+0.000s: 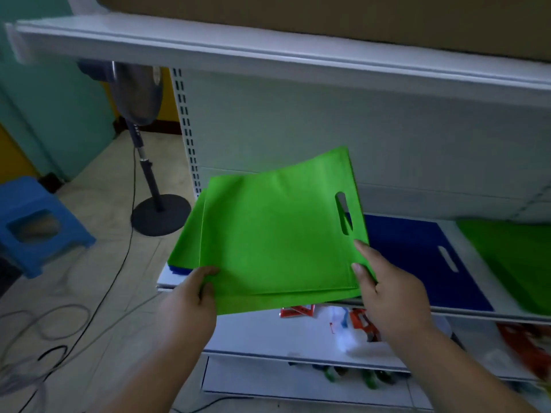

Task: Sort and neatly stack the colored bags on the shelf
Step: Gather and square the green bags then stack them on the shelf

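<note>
A flat bundle of green bags (274, 234) with a cut-out handle slot is held above the left end of the white shelf (474, 312). My left hand (193, 296) grips its near left corner. My right hand (384, 287) grips its near right edge below the slot. A dark blue bag (417, 257) lies flat on the shelf to the right, partly under the green ones. More blue fabric peeks out under the bundle's left corner. Another green bag (512, 257) lies at the far right of the shelf, cut off by the frame.
An upper shelf board (268, 52) overhangs the work area. Lower shelves hold red packets (298, 311) and small items. To the left stand a pedestal fan (149, 174) and a blue plastic stool (35, 225); cables (59, 323) run over the tiled floor.
</note>
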Tool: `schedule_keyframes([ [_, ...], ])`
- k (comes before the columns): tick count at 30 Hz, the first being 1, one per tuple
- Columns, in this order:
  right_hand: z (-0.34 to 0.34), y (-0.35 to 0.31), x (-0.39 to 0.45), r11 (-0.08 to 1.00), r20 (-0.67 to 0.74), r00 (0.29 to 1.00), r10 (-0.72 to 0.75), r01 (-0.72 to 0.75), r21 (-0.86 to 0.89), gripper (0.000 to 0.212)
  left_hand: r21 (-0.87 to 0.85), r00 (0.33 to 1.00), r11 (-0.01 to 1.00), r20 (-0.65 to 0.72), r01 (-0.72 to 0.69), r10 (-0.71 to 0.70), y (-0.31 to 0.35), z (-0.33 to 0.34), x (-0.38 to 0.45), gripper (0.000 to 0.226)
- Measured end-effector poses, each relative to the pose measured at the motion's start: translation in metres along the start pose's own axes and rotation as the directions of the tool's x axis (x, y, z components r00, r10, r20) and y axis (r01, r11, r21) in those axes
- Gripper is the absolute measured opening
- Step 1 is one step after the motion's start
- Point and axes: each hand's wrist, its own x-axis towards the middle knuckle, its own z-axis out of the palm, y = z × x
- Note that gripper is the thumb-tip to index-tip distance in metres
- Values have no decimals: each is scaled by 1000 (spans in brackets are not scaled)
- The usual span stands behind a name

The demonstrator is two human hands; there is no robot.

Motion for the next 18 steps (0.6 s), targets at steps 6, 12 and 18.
schedule_keyframes([
  [6,-83,109,-28,987,-136,978,159,-162,-8,45,-83,984,982,30,-172,175,106,79,-40,35],
  [12,-179,258,-65,960,-219,939,264,-278,-32,46,-148,947,948,115,-283,300,231,191,-104,36],
  [18,-237,366,-76,928,-245,905,349,-371,-49,45,-166,909,925,191,-343,371,320,268,-141,35],
])
